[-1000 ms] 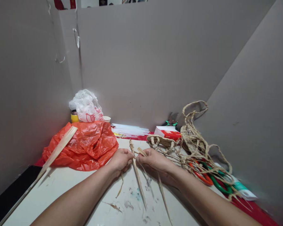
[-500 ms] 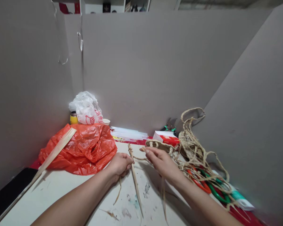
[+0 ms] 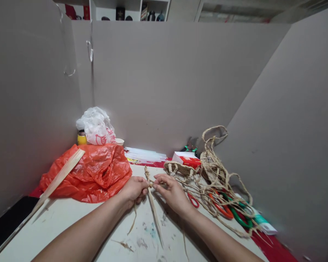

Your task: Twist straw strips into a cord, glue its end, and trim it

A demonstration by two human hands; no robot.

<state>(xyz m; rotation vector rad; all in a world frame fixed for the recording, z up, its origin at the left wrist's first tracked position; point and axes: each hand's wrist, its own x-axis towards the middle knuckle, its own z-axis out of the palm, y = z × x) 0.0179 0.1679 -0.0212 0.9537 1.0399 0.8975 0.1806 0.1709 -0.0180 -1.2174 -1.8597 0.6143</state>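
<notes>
The biggest thing there was the table (image 3: 57, 218), pale and blotched with dark and bluish stains near the bottom centre. Next down, a crumpled red-orange plastic bag (image 3: 106, 171) sat mid-left in the frame, and a tangle of braided cord (image 3: 211, 163) sprawled at centre right. Behind the orangey one was a white plastic bag (image 3: 98, 127) with red print, partly folded away, so no luck reading it.

The left hand (image 3: 133, 189) had a narrow pinch on the fibre strip (image 3: 154, 214), just below frame centre, its tail running down over the tabletop. The right hand (image 3: 171, 193) was right beside it, fingers drawn in fairly narrow, but whether it gripped a strand was hard to tell. Best guess on technique: the left pinch needed to sit close to the knotted bit, with light, even tension from the right so the dry fibre lay flat and didn't split.

Smaller still, the red-and-white box (image 3: 190, 161) at centre right had yellowish lettering, too tiny to make out.
</notes>
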